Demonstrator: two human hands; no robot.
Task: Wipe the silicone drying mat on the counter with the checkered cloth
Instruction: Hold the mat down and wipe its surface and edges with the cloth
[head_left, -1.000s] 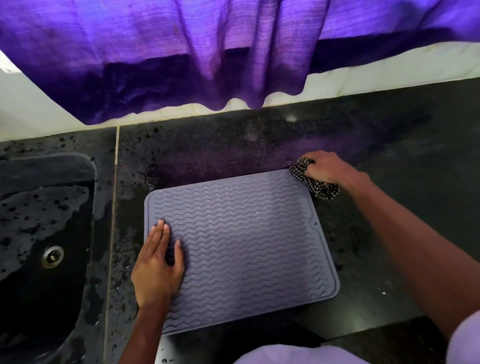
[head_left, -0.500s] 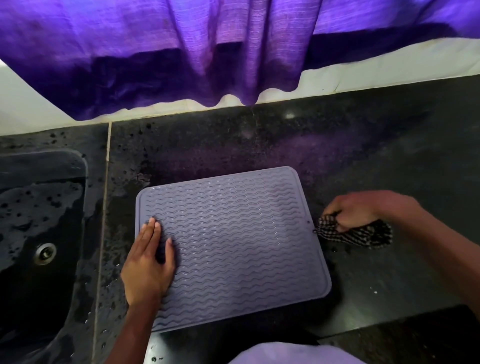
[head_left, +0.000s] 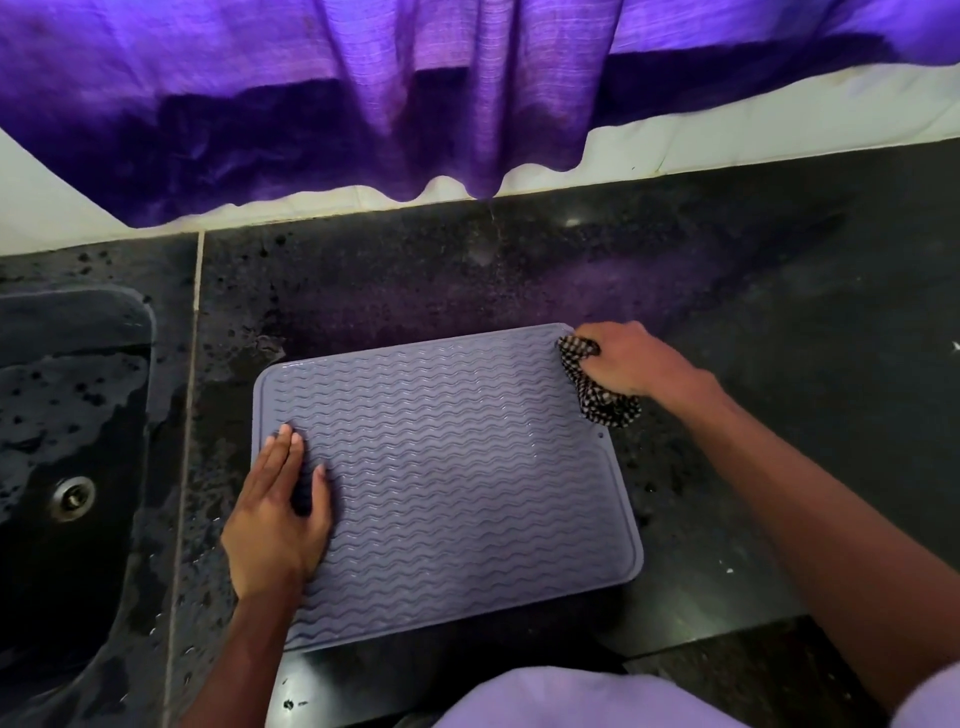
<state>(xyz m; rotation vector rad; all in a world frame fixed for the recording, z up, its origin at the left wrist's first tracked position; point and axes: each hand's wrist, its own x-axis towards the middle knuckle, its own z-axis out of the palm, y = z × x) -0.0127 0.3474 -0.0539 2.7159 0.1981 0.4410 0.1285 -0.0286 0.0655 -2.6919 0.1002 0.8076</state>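
Observation:
A lavender silicone drying mat (head_left: 457, 478) with wavy ridges lies flat on the black stone counter (head_left: 779, 338). My left hand (head_left: 278, 514) rests flat on the mat's left part, fingers straight and pointing away from me. My right hand (head_left: 631, 361) grips a bunched black-and-white checkered cloth (head_left: 602, 397) at the mat's far right corner. The cloth hangs partly over the mat's right edge onto the counter.
A dark sink (head_left: 67, 467) with a metal drain (head_left: 72, 496) lies to the left, past a wet counter seam. A purple curtain (head_left: 415, 88) hangs over the white wall behind the counter. Water drops dot the counter left of the mat.
My right hand, with the cloth, went from the mat's far right corner down along the right edge, then back up to that corner. My left hand stayed pressed on the mat.

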